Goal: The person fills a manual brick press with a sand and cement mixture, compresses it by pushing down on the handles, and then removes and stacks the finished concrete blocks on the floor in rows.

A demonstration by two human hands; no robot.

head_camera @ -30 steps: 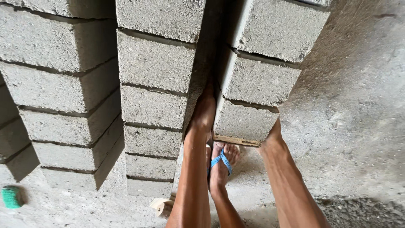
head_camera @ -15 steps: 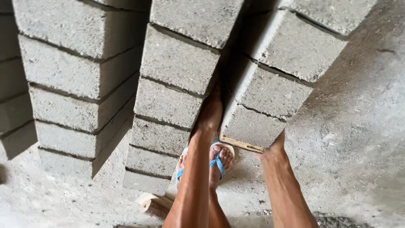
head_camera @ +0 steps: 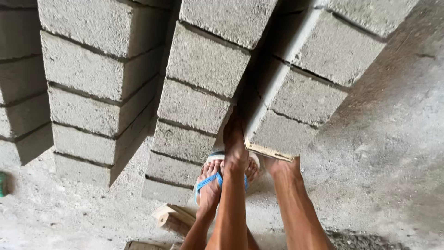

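Three tall stacks of grey concrete blocks fill the view. The right stack (head_camera: 296,102) rests on a thin wooden board (head_camera: 270,152) and leans toward me. My left hand (head_camera: 233,136) reaches into the gap between the middle stack (head_camera: 194,111) and the right stack, gripping the left side of the bottom block (head_camera: 282,132). My right hand (head_camera: 283,165) grips under the board's near right corner; its fingers are hidden beneath. A foot in a blue-strapped sandal (head_camera: 210,185) stands below the hands.
The left stack (head_camera: 92,92) stands on the rough concrete floor (head_camera: 384,162). Wooden scraps (head_camera: 173,217) lie beside the foot. A small green object (head_camera: 2,184) sits at the left edge. Loose dark gravel (head_camera: 356,238) lies at the bottom right.
My view has shifted, so the stacks now sit farther right and larger in view. Both hands keep the same hold on the right stack's base. The sandalled foot shows more fully.
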